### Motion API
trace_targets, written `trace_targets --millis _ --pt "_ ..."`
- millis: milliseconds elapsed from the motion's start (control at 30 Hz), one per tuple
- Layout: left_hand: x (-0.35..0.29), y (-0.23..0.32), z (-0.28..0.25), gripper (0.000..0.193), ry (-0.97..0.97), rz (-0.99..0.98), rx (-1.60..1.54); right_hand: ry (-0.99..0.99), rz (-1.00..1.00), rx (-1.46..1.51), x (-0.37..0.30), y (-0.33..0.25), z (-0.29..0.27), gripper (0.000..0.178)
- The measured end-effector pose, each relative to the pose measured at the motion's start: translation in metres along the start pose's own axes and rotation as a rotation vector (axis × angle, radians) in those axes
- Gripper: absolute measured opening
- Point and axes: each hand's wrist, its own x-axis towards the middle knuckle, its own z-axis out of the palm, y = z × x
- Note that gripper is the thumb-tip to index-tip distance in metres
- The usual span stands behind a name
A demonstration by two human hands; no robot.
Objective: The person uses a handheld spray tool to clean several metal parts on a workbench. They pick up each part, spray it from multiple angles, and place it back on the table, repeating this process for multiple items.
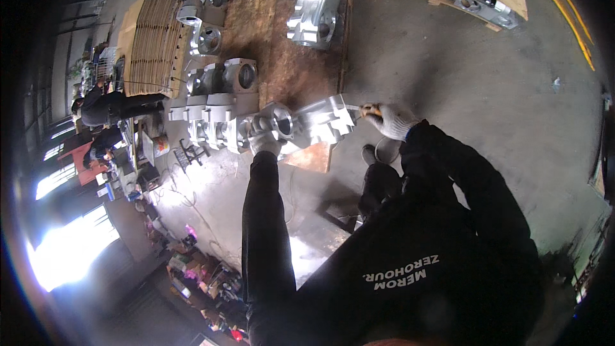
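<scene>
The left hand (266, 143), in a pale glove, touches a silver metal part with a big round hole (268, 116). The right hand (393, 123), gloved too, grips a thin tool with an orange handle (369, 111) by a shiny silver metal block (325, 120). More silver metal parts (232, 77) sit on a flat brown wooden board (272, 25), near stacked tan cardboard sheets (152, 45).

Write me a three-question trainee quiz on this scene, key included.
1. Multiple choice: which hand holds the orange-handled tool? A) left B) right C) neither
2. True or false: the left hand is touching a metal casting.
3. Fill in the colour: the barred frame at the picture's upper right is ____.

Key: 1. B, the right hand; 2. true; 3. yellow.
</scene>
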Motion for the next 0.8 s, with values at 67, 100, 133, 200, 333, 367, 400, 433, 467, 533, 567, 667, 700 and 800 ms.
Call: trace_targets --millis 67,100,133,200,333,367,400,433,467,533,567,667,700,800 --pt "0.003 -0.001 0.001 0.117 -0.039 -0.036 -0.127 -0.081 -0.122 0.017 0.000 0.005 0.004 0.024" --pt "0.005 0.005 -0.002 0.119 -0.067 -0.050 -0.107 -0.035 -0.033 0.197 0.013 0.015 0.013 0.026" --pt "0.009 0.009 -0.006 0.120 -0.095 -0.061 -0.082 -0.043 -0.084 0.168 0.023 0.029 0.029 0.030" --pt "0.009 0.009 0.000 0.120 -0.073 -0.067 -0.003 -0.079 -0.164 0.072 0.024 0.019 0.027 0.040" --pt "0.010 0.009 -0.004 0.120 -0.059 0.058 0.029 0.201 -0.178 0.296 0.034 0.024 0.040 0.042" --pt "0.007 0.004 -0.005 0.117 -0.124 0.046 0.026 0.193 -0.186 0.249 0.029 0.003 0.021 0.041" --pt "0.011 0.009 -0.011 0.120 -0.123 0.029 -0.050 0.026 -0.205 0.115 0.032 0.009 0.018 0.043" --pt "0.016 0.013 -0.017 0.122 -0.192 0.010 -0.031 -0.059 -0.144 0.070 0.024 0.015 0.017 0.035" --pt "0.013 0.014 -0.025 0.124 -0.265 -0.023 -0.014 -0.159 -0.089 0.027 0.013 0.001 0.004 0.027" --pt "0.015 0.039 -0.043 0.120 -0.324 -0.079 0.106 0.078 -0.161 0.256 0.006 0.018 -0.008 0.026" --pt "0.017 0.033 -0.038 0.118 -0.281 -0.083 0.094 0.216 -0.207 0.295 0.010 0.039 -0.012 0.027" --pt "0.019 0.021 -0.032 0.114 -0.247 -0.055 0.088 -0.051 0.126 0.276 -0.026 0.083 -0.040 0.028" --pt "0.021 0.011 -0.023 0.113 -0.223 -0.025 0.108 -0.001 0.045 0.272 -0.046 0.097 -0.036 0.029" --pt "0.023 0.008 -0.012 0.113 -0.201 0.006 0.118 0.066 0.139 0.396 -0.077 0.114 -0.034 0.034"
